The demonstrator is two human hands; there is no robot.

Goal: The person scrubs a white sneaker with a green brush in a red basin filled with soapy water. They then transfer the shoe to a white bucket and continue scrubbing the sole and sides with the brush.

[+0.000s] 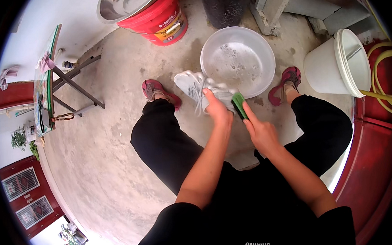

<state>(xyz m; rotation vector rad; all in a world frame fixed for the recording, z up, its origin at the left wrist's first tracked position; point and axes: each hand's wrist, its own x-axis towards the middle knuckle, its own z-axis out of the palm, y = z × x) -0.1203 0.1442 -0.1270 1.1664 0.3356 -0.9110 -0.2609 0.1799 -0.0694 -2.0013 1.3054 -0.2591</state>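
Observation:
My left hand [219,108] grips a pale grey lace-up sneaker [194,86] with a chunky white sole. Its toe points up and to the left, and loose laces dangle below it. In my right hand [261,132] is a green scrubbing brush [238,102] with dark bristles, held against or very near the heel end of the shoe; the exact contact is hard to see. Just beyond both hands, a translucent plastic basin [237,63] stands on the concrete floor between my feet. Shallow water with some bubbles lies in it.
A red bucket [157,28] topped by a metal basin [126,6] stands at the back left, beside a black bucket [225,8]. To the right, a white bucket [326,64] sits near a yellow hose [378,76]. A folding table [50,73] is at the left.

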